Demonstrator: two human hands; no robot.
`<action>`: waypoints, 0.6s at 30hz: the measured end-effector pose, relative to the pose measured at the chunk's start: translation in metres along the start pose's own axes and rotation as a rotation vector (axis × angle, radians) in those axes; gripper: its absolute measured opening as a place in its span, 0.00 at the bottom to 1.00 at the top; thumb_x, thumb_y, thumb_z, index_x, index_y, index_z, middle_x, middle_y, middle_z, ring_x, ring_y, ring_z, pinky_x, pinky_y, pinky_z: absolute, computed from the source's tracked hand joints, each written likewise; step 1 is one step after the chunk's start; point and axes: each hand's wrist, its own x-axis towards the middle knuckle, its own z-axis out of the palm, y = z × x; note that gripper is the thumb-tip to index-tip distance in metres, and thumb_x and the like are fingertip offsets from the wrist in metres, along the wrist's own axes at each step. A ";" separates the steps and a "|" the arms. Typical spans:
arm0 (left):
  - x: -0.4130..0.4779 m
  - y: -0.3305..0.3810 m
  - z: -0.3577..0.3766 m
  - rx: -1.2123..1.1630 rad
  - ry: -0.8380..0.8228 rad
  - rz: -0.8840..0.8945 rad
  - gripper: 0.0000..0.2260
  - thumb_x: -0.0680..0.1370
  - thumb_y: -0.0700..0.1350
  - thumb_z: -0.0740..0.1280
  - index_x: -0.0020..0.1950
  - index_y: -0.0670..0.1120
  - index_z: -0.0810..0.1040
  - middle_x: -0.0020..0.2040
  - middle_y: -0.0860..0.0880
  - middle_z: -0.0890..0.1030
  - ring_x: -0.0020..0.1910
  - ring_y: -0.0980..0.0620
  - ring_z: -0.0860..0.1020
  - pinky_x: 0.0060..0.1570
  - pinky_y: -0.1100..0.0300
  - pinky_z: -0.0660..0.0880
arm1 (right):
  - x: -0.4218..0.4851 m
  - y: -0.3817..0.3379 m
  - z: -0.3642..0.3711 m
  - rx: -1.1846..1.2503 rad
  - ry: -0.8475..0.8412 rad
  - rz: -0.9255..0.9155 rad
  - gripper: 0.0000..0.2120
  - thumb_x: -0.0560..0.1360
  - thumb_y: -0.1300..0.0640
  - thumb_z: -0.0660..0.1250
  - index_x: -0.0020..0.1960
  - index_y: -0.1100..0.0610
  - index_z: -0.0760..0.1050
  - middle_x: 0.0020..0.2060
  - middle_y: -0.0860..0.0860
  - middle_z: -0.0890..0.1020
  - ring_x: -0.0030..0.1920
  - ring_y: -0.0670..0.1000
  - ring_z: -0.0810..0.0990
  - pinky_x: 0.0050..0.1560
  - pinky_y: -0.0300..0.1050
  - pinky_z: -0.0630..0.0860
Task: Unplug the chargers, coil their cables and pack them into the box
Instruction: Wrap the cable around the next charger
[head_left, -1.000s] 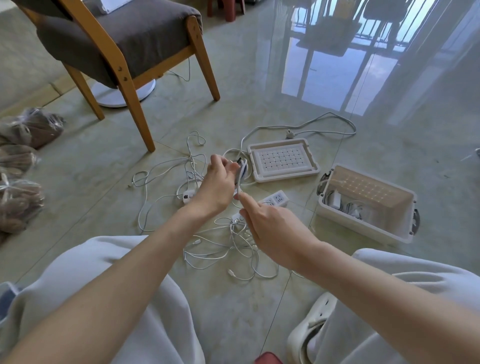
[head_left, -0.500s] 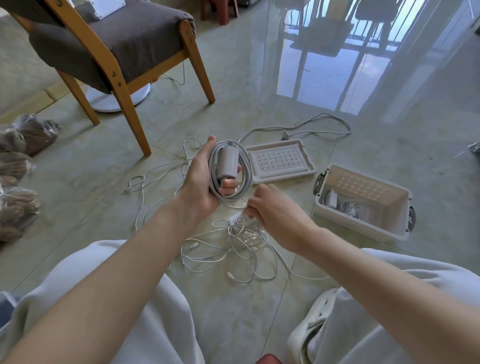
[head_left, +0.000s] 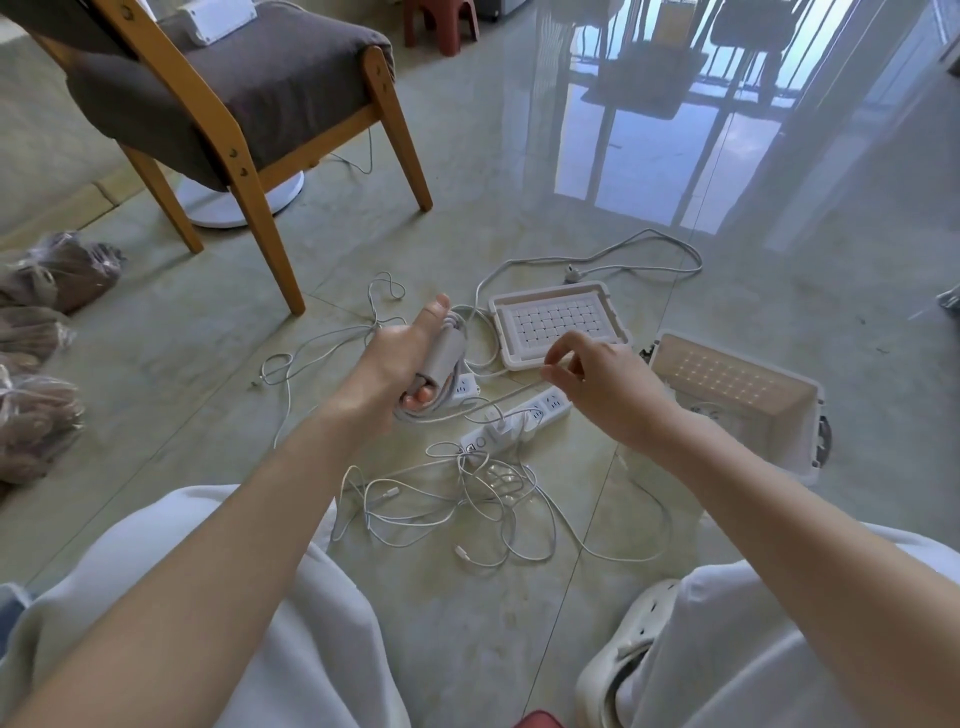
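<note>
Gripped in the left hand (head_left: 395, 364), thumb up and fingers curled round it: a grey oblong charger brick (head_left: 448, 352) with its pale cable (head_left: 498, 401) looped about it, held above the floor just left of a white grid-patterned plastic lid (head_left: 558, 325). Pinched between thumb and forefinger of the right hand (head_left: 602, 379): the free run of that cable, stretched in a line from the coil to the pinch.

Directly beneath both hands, flat on the glossy green-beige tiled floor (head_left: 519, 156), a long white power strip (head_left: 524, 418). Nearer, between the knees, a loose tangle of thin white cables (head_left: 483, 499), spreading left under the left forearm.

To the right, partly hidden by the right wrist, an open translucent white plastic box (head_left: 727, 374) with dark side latches; contents too hidden to tell. Beyond the lid, a thicker white cord with plug (head_left: 571, 273).

Far left, a wooden armchair with grey cushion (head_left: 249, 171) over a round white base (head_left: 234, 210). At the left edge, clear bags of brown goods (head_left: 47, 415). Near right, a white clog (head_left: 613, 670).
</note>
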 end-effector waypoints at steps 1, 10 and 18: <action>0.002 -0.005 -0.002 0.208 0.083 0.077 0.23 0.76 0.63 0.60 0.39 0.43 0.72 0.28 0.45 0.73 0.21 0.50 0.70 0.21 0.65 0.63 | 0.001 0.001 -0.002 0.038 -0.011 0.030 0.08 0.77 0.48 0.61 0.51 0.51 0.72 0.33 0.44 0.76 0.35 0.47 0.74 0.37 0.43 0.70; 0.008 -0.020 -0.002 0.653 0.182 0.160 0.23 0.75 0.63 0.61 0.33 0.45 0.68 0.33 0.46 0.74 0.40 0.41 0.77 0.38 0.52 0.75 | 0.001 -0.013 -0.017 1.746 -0.253 0.580 0.10 0.80 0.66 0.53 0.51 0.60 0.73 0.34 0.53 0.76 0.25 0.43 0.74 0.29 0.35 0.78; 0.013 -0.025 -0.001 0.577 0.147 0.168 0.23 0.75 0.64 0.62 0.32 0.47 0.64 0.29 0.47 0.71 0.33 0.43 0.75 0.40 0.48 0.77 | -0.001 -0.014 -0.014 1.951 -0.320 0.489 0.20 0.73 0.74 0.50 0.57 0.65 0.74 0.50 0.62 0.82 0.48 0.57 0.83 0.54 0.48 0.77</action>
